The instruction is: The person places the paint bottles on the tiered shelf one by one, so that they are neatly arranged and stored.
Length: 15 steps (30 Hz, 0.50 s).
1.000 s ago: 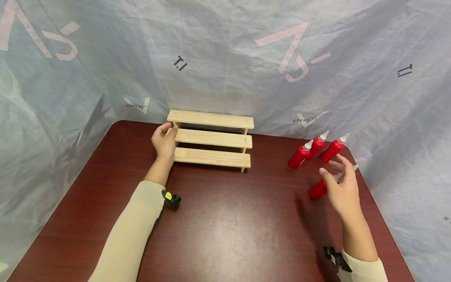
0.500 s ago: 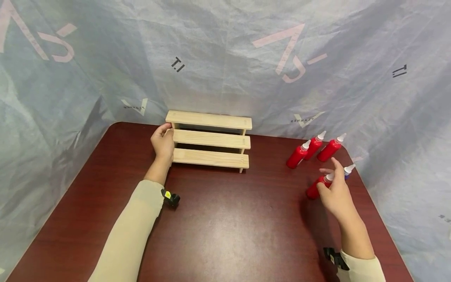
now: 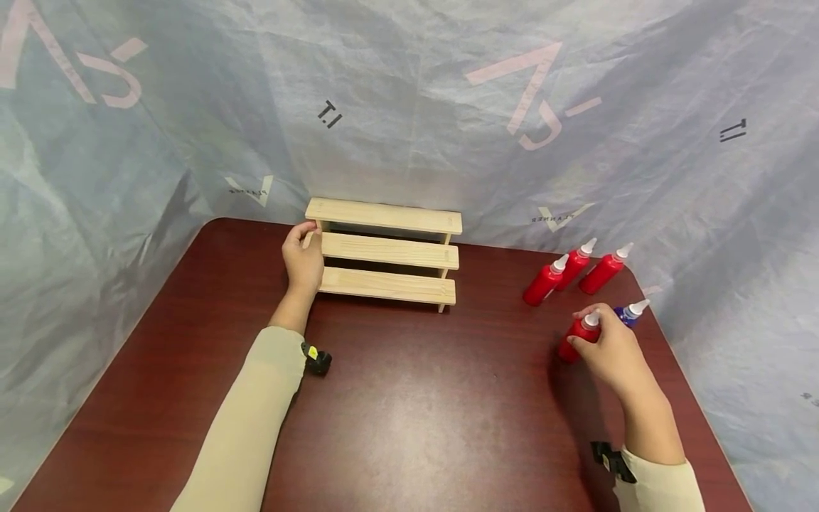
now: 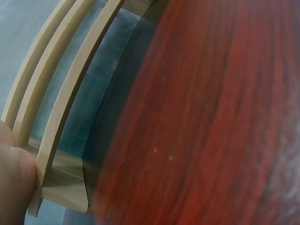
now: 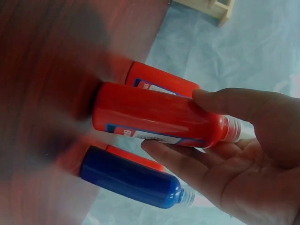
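A three-tier wooden stepped rack (image 3: 389, 249) stands at the back of the table. My left hand (image 3: 303, 262) grips its left end, with the thumb by the middle board. In the left wrist view, part of that hand (image 4: 16, 183) lies against the ends of the rack's boards (image 4: 70, 89). On the right, my right hand (image 3: 611, 350) has thumb and fingers around an upright red squeeze bottle (image 3: 571, 343) with a white nozzle. The right wrist view shows the thumb on one side of this bottle (image 5: 150, 112) and fingers on the other. A blue bottle (image 5: 129, 177) is beside it.
Three more red bottles, one nearest the rack (image 3: 542, 286), stand at the back right of the dark red table (image 3: 409, 398). The blue bottle (image 3: 625, 316) stands just behind my right hand. A grey printed sheet (image 3: 409, 107) hangs behind and along the sides.
My right hand has come down and its thumb and fingers have closed around the front red bottle. The blue bottle has come into sight behind it. My left hand stays at the rack.
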Each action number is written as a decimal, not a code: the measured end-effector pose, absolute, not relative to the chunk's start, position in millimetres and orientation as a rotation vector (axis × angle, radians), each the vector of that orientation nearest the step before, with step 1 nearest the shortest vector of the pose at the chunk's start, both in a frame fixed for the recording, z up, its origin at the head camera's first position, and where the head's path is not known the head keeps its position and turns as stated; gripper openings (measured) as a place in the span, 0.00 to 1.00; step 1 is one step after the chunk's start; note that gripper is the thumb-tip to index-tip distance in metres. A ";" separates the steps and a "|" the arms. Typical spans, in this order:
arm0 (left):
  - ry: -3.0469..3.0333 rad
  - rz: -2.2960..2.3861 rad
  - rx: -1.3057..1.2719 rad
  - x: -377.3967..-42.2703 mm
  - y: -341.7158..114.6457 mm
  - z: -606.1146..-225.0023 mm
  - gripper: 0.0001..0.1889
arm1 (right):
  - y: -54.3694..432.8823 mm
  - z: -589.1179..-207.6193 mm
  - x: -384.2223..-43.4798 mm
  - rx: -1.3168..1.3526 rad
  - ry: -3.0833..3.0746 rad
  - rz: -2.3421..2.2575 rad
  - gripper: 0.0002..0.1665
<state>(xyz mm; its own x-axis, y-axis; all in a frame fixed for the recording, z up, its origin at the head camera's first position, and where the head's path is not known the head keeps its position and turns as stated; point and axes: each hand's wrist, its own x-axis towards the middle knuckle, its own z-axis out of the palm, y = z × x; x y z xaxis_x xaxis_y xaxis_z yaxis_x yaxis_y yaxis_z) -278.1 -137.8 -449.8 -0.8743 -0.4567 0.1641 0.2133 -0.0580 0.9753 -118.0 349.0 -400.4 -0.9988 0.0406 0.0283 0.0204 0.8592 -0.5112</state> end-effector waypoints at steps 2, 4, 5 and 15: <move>-1.804 -1.944 0.258 -274.6 -136.4 -445.5 0.16 | 347.5 -399.3 -118.9 -0.037 -3.010 0.813 0.25; -1.823 -1.919 0.255 -273.3 -136.2 -444.4 0.16 | 345.6 -398.2 -120.0 -0.024 -3.024 0.805 0.23; -1.830 -1.908 0.256 -272.6 -135.9 -443.9 0.16 | 344.5 -397.9 -120.4 -0.019 -3.032 0.798 0.23; -1.810 -1.927 0.242 -272.2 -135.1 -443.8 0.15 | 335.4 -393.6 -125.7 0.074 -2.977 0.816 0.23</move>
<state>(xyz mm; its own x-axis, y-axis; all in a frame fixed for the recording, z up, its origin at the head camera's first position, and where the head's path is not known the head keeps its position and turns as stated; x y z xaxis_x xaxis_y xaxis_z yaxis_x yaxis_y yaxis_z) -272.2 -135.1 -443.8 -0.8681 -0.4567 0.1942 0.2222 -0.0080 0.9750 -125.7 335.4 -393.6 -0.9974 -0.0318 0.0644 -0.0602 0.8593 -0.5079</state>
